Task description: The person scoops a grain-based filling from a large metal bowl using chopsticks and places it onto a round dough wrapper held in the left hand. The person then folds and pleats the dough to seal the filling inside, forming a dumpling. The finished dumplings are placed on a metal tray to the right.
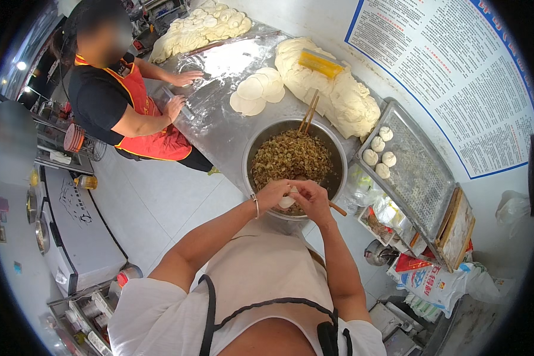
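Over the near rim of a large steel bowl (245, 167), my left hand (272, 194) and my right hand (312, 200) meet around a small piece of white dough (287, 202). The fingertips of both hands pinch its upper edge, and my fingers cover part of it. Chopped brownish-green filling (289, 155) fills much of the bowl. A pair of wooden chopsticks (309, 112) stands in the filling and leans on the far side. A wooden handle (337, 208) pokes out beside my right hand; whether that hand grips it cannot be told.
Thin dough rounds (256, 91) lie beyond the bowl, near a big dough mass (351, 102) with a yellow-handled scraper (321, 63) on it. Several shaped buns (377, 151) sit on a perforated metal tray (420, 164) at right. A co-worker (133, 98) handles a rolling pin (184, 109) across the floured table (213, 129).
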Demonstrator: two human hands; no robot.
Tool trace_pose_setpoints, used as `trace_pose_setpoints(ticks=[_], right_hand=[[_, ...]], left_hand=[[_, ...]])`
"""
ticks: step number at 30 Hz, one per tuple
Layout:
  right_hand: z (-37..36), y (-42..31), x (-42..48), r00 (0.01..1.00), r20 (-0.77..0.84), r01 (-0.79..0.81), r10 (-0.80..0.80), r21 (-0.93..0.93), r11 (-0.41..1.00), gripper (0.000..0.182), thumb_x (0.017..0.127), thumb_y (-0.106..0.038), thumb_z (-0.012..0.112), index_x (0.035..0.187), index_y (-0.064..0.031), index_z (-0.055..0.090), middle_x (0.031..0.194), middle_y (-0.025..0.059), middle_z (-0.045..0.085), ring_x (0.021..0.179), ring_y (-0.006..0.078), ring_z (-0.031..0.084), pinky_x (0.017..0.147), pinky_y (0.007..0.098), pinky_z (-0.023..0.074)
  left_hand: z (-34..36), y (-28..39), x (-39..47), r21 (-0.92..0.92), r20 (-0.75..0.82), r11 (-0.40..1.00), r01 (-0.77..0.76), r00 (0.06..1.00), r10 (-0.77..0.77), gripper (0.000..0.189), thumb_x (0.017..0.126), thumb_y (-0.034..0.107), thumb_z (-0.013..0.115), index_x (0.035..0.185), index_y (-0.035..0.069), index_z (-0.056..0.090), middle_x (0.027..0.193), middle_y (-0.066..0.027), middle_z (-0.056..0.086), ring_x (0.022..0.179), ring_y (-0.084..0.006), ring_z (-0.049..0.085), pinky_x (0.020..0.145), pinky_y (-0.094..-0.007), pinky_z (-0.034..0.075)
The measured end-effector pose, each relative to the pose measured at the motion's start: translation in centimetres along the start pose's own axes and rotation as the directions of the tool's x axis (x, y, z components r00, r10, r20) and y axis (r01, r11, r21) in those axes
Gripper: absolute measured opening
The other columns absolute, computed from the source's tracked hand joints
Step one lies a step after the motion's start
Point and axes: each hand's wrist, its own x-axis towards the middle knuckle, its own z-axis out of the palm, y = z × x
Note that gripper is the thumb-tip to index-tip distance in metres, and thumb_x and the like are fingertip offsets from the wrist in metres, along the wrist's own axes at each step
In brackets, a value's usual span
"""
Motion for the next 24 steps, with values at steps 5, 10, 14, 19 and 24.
trace_pose_setpoints(ticks=[5, 10, 14, 19, 24], right_hand=[[1.7, 3.1, -0.5, 0.95, -0.16, -0.186, 0.269, 0.401, 0.897, 0.007, 0.085, -0.004, 0.07, 0.091, -0.0009, 0.071, 0.084, 0.0017, 0.065, 0.07, 0.0062, 0.061, 0.06, 0.022, 0.0502], [2.0, 0.6, -0.7, 0.971, -0.214, -0.045, 0.11, 0.288, 0.957, 0.009, 0.082, 0.0, 0.071, 0.09, -0.0011, 0.071, 0.083, 0.0014, 0.065, 0.068, 0.0057, 0.06, 0.059, 0.0211, 0.0498], [1.3, -0.5, -0.1, 0.977, -0.212, 0.002, 0.026, 0.128, 0.992, 0.011, 0.08, 0.001, 0.072, 0.091, -0.0009, 0.071, 0.084, 0.0019, 0.064, 0.067, 0.0057, 0.06, 0.058, 0.021, 0.0496], [0.2, -0.2, 0.2, 0.99, -0.111, -0.063, 0.084, 0.182, 0.981, 0.009, 0.08, 0.001, 0.073, 0.088, -0.0023, 0.072, 0.083, 0.0017, 0.064, 0.067, 0.0062, 0.06, 0.059, 0.0211, 0.0503], [0.8, 1.8, -0.1, 0.992, -0.126, 0.016, -0.002, 0.117, 0.993, 0.009, 0.078, 0.001, 0.074, 0.086, -0.0022, 0.072, 0.081, 0.0014, 0.064, 0.066, 0.0063, 0.059, 0.056, 0.0221, 0.0477]], left_hand=[[1.4, -0.6, -0.6, -0.488, -0.113, 0.852, -0.189, 0.982, 0.153, 0.039, 0.098, 0.032, 0.045, 0.132, 0.013, 0.045, 0.121, -0.0073, 0.054, 0.102, -0.0204, 0.062, 0.081, -0.0348, 0.057], [2.9, -2.5, -0.5, -0.364, -0.243, 0.868, -0.338, 0.934, 0.262, 0.033, 0.1, 0.021, 0.041, 0.13, 0.01, 0.048, 0.118, -0.0083, 0.055, 0.103, -0.0167, 0.06, 0.082, -0.0336, 0.058], [2.0, -1.7, -0.1, -0.142, -0.169, 0.931, -0.337, 0.935, 0.313, 0.034, 0.098, 0.015, 0.04, 0.129, 0.007, 0.052, 0.114, -0.009, 0.058, 0.1, -0.0165, 0.062, 0.074, -0.0313, 0.06], [2.1, -1.3, -0.1, -0.021, -0.205, 0.954, -0.298, 0.936, 0.288, 0.036, 0.094, 0.015, 0.046, 0.123, 0.0, 0.06, 0.115, -0.0097, 0.064, 0.106, -0.0168, 0.06, 0.092, -0.0295, 0.048], [1.1, -1.2, 0.5, 0.165, -0.125, 0.927, -0.336, 0.926, 0.357, 0.037, 0.093, 0.017, 0.049, 0.123, -0.001, 0.061, 0.117, -0.0097, 0.064, 0.108, -0.0172, 0.059, 0.094, -0.0316, 0.047]])
